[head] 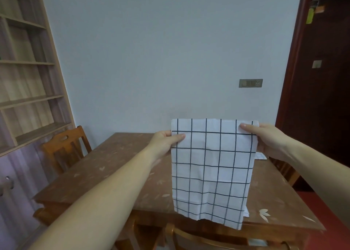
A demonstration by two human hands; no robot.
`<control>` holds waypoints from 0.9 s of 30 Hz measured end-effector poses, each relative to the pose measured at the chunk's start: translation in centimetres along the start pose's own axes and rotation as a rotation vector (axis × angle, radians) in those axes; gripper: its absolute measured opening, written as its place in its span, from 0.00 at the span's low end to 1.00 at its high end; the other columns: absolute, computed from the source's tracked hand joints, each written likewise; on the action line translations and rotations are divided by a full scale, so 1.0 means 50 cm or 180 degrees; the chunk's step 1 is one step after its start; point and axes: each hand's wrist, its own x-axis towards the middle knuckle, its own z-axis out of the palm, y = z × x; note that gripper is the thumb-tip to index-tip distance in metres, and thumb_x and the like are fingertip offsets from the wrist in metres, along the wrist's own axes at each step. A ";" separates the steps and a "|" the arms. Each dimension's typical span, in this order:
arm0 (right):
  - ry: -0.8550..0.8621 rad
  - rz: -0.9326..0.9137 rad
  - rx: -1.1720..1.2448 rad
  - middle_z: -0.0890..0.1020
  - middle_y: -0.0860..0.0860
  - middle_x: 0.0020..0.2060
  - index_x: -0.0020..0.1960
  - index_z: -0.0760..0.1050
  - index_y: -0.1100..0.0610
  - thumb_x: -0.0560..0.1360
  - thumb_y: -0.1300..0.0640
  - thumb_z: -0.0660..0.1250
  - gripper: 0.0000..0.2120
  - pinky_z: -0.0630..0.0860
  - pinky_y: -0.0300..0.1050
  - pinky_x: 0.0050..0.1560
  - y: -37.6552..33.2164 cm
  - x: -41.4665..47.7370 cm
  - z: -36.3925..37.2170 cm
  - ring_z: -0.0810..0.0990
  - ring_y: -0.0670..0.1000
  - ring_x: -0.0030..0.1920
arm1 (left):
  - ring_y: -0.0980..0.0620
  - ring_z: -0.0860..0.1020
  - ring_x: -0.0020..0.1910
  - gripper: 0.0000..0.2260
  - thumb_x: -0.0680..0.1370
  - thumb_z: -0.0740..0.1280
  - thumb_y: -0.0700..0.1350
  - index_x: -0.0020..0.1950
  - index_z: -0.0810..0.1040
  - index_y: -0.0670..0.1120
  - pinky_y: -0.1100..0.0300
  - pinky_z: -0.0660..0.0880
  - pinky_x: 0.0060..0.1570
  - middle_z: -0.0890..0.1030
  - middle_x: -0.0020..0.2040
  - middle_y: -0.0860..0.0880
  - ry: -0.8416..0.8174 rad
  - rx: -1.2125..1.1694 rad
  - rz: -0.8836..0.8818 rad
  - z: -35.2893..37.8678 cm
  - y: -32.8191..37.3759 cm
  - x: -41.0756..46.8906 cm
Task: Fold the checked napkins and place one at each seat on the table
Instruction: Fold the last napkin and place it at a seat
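A white napkin (212,170) with a dark check hangs upright in the air over the brown table (106,166). My left hand (166,141) pinches its top left corner and my right hand (269,140) pinches its top right corner. The cloth looks doubled over along its top edge, and its lower edge droops past the table's near edge. Part of another checked napkin (261,156) lies on the table at the right, mostly hidden behind the held one. More white cloth (246,212) peeks out behind the hanging napkin's lower right corner.
A wooden chair (64,151) stands at the table's left side, another chair back (189,238) is right below me, and a third chair (284,170) shows at the right. A bookshelf (24,75) fills the left wall. A dark doorway (318,79) opens at right.
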 end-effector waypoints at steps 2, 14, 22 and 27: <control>-0.0233 0.0136 -0.0471 0.85 0.59 0.51 0.58 0.78 0.64 0.76 0.62 0.68 0.11 0.82 0.47 0.45 0.005 -0.007 -0.003 0.85 0.56 0.50 | 0.53 0.81 0.36 0.04 0.75 0.72 0.41 0.41 0.81 0.44 0.59 0.78 0.42 0.84 0.35 0.49 0.0039 -0.0043 0.0083 -0.005 0.003 0.006; -0.0320 0.0157 -0.0450 0.85 0.61 0.51 0.58 0.77 0.65 0.80 0.53 0.64 0.15 0.77 0.58 0.60 0.002 -0.017 0.021 0.84 0.60 0.53 | 0.44 0.82 0.46 0.04 0.77 0.71 0.41 0.49 0.81 0.40 0.51 0.79 0.51 0.84 0.49 0.40 0.0210 -0.0397 0.0094 -0.022 0.001 0.013; 0.0087 -0.0117 -0.0191 0.84 0.55 0.42 0.53 0.80 0.57 0.83 0.49 0.57 0.16 0.78 0.54 0.53 -0.027 -0.010 0.039 0.81 0.55 0.43 | 0.42 0.83 0.49 0.03 0.77 0.70 0.40 0.48 0.83 0.41 0.47 0.78 0.57 0.85 0.47 0.41 0.0200 -0.0260 0.0130 -0.033 -0.010 0.010; -0.0094 -0.0175 -0.0285 0.85 0.56 0.45 0.54 0.81 0.58 0.81 0.45 0.60 0.18 0.82 0.49 0.47 -0.015 -0.007 0.035 0.84 0.53 0.42 | 0.44 0.84 0.45 0.04 0.77 0.70 0.41 0.47 0.83 0.41 0.49 0.79 0.53 0.86 0.45 0.42 0.0158 -0.0269 0.0130 -0.032 -0.008 0.010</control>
